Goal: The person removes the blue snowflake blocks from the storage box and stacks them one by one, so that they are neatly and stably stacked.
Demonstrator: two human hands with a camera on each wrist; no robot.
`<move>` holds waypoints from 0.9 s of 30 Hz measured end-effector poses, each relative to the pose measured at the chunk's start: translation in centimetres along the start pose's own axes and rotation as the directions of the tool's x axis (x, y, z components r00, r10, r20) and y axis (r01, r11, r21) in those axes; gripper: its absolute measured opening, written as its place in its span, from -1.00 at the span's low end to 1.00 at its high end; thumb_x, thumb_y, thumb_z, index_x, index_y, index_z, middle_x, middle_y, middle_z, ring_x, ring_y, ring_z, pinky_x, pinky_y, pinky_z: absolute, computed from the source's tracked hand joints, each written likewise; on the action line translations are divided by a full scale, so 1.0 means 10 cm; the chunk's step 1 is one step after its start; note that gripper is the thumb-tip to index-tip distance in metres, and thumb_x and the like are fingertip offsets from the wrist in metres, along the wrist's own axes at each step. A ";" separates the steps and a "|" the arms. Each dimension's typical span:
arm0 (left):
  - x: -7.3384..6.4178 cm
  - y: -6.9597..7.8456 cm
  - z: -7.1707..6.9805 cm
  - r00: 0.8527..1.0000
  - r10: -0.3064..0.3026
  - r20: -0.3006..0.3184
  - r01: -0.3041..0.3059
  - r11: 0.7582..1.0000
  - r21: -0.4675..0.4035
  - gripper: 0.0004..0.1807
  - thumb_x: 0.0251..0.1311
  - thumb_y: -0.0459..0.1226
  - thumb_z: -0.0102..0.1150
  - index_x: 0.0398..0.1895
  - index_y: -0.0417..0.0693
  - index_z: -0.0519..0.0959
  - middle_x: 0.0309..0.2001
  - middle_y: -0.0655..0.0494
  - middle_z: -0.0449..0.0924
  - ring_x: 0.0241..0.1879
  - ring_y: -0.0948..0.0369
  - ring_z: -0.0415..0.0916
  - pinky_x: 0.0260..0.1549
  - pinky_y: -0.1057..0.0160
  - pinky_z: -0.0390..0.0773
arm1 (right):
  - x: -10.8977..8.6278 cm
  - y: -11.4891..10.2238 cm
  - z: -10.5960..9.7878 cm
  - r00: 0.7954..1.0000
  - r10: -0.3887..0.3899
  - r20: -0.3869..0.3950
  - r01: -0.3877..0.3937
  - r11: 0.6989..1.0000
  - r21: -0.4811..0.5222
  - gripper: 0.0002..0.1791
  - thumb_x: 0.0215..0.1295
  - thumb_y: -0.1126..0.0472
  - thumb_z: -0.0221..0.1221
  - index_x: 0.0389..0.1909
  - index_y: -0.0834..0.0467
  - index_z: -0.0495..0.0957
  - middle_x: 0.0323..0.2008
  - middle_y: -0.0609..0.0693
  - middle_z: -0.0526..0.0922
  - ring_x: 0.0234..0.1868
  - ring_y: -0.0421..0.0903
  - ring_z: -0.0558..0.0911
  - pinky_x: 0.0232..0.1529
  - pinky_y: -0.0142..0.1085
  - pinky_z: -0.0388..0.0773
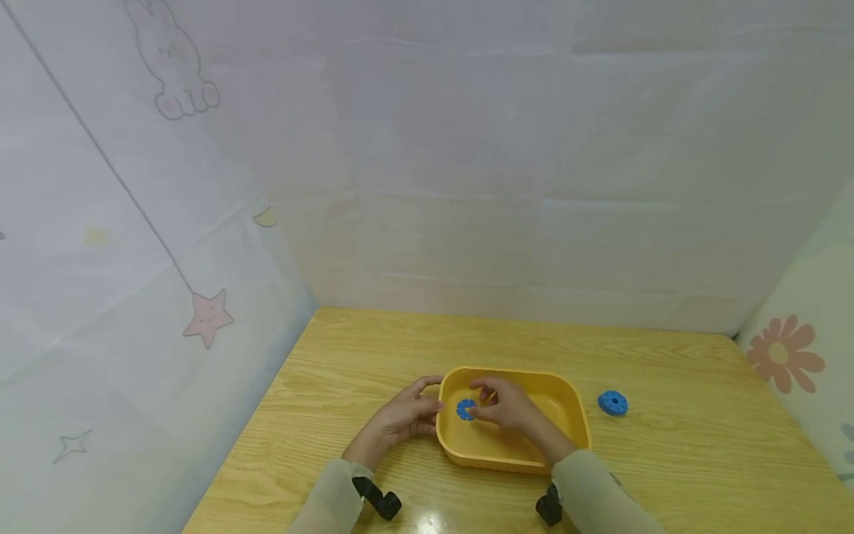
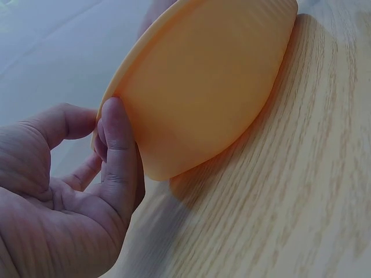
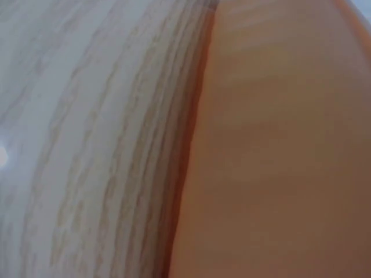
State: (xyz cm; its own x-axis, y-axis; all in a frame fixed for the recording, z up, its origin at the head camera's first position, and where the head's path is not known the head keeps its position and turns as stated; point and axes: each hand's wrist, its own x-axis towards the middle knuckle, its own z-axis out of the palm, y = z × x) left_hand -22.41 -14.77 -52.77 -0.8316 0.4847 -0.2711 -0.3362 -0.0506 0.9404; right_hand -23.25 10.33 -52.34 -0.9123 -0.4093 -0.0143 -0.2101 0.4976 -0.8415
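A yellow plastic basket [image 1: 514,464] sits on the wooden table. In the head view my left hand [image 1: 403,415] holds its left end. The left wrist view shows the thumb and fingers of my left hand [image 2: 75,191] pinching the rim of the basket [image 2: 203,87]. Over the inside of the basket is my right hand [image 1: 512,409], its thumb apart from the index finger. The thumb tip overlaps the right edge of a blue notched disc [image 1: 463,412]. Only the outer wall of the basket [image 3: 278,145] and the tabletop appear in the right wrist view; the right hand is hidden there.
Right of the basket, a small stack of blue notched discs [image 1: 613,403] lies on the table [image 1: 694,430]. A pale printed cloth [image 1: 467,185] hangs behind the table and along both sides. Black straps [image 1: 376,498] circle both sleeves at the wrists.
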 end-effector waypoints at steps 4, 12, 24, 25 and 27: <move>0.01 0.00 0.00 1.000 0.000 0.005 0.000 1.000 -0.010 -0.31 0.34 -0.38 0.18 0.50 -0.02 0.20 -0.32 0.02 0.68 -0.43 0.24 0.64 -0.37 0.25 0.69 | 0.02 -0.01 0.04 1.000 0.017 0.005 -0.017 0.999 -0.045 -0.52 0.17 0.24 0.44 0.11 0.25 0.60 -0.19 0.10 0.58 -0.25 -0.07 0.53 -0.31 -0.24 0.56; 0.01 0.00 -0.01 1.000 -0.005 0.007 0.005 1.000 -0.018 -0.28 0.31 -0.37 0.21 0.51 -0.01 0.20 -0.31 0.03 0.65 -0.43 0.23 0.62 -0.39 0.26 0.68 | 0.06 -0.01 0.13 1.000 0.009 0.007 -0.007 0.979 -0.203 -0.55 0.08 0.22 0.49 0.03 0.19 0.66 -0.13 0.11 0.64 -0.10 0.00 0.57 -0.02 -0.06 0.56; 0.00 0.01 -0.01 1.000 -0.003 0.015 0.003 1.000 -0.016 -0.27 0.31 -0.36 0.20 0.52 -0.02 0.18 -0.32 0.04 0.66 -0.43 0.23 0.63 -0.40 0.27 0.69 | 0.05 -0.03 0.17 0.998 0.066 0.011 -0.061 0.957 -0.283 -0.45 0.10 0.15 0.49 0.15 0.13 0.64 -0.06 0.06 0.59 -0.04 0.00 0.59 0.04 -0.02 0.58; 0.00 0.01 -0.01 1.000 -0.002 0.015 0.002 1.000 -0.015 -0.27 0.31 -0.37 0.20 0.52 -0.02 0.18 -0.32 0.04 0.66 -0.43 0.23 0.63 -0.40 0.27 0.69 | 0.06 -0.02 0.18 0.998 0.068 0.011 -0.062 0.955 -0.291 -0.45 0.11 0.15 0.49 0.15 0.12 0.64 -0.07 0.05 0.58 -0.06 -0.01 0.58 0.03 -0.03 0.58; 0.01 0.00 -0.01 1.000 -0.003 0.013 0.004 1.000 -0.013 -0.27 0.31 -0.37 0.20 0.52 -0.02 0.18 -0.34 0.05 0.66 -0.44 0.23 0.63 -0.40 0.27 0.69 | 0.06 -0.02 0.18 0.997 0.075 0.013 -0.068 0.952 -0.300 -0.46 0.11 0.14 0.49 0.15 0.11 0.65 -0.09 0.04 0.58 -0.10 -0.04 0.54 0.01 -0.04 0.57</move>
State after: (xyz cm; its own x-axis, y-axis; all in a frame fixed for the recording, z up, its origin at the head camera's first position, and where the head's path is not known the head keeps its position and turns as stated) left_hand -22.53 -14.84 -52.82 -0.8247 0.4960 -0.2718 -0.3450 -0.0603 0.9367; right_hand -23.16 8.61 -53.16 -0.9209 -0.3806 -0.0845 -0.2434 0.7306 -0.6380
